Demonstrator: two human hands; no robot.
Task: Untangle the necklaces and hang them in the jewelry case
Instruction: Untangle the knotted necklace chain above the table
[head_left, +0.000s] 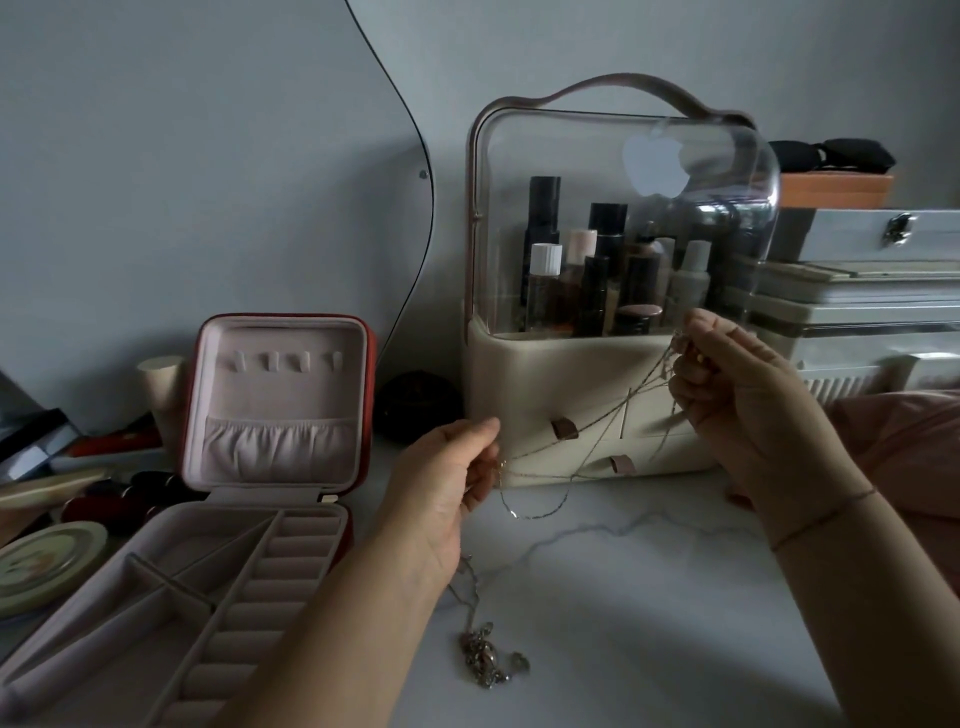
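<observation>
Head view: left hand (453, 478) and right hand (737, 400) each pinch thin necklaces (582, 431) strung taut between them. Chunkier chain (485, 657) lies below left hand; open jewelry case (283, 410) to its left.

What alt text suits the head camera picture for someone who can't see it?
A person's left hand and right hand hold tangled thin chains stretched between them above a white table. To the left stands an open jewelry case, the hooks in its lid empty; a chunkier chain heap lies on the table, and a cosmetics organizer stands behind.
</observation>
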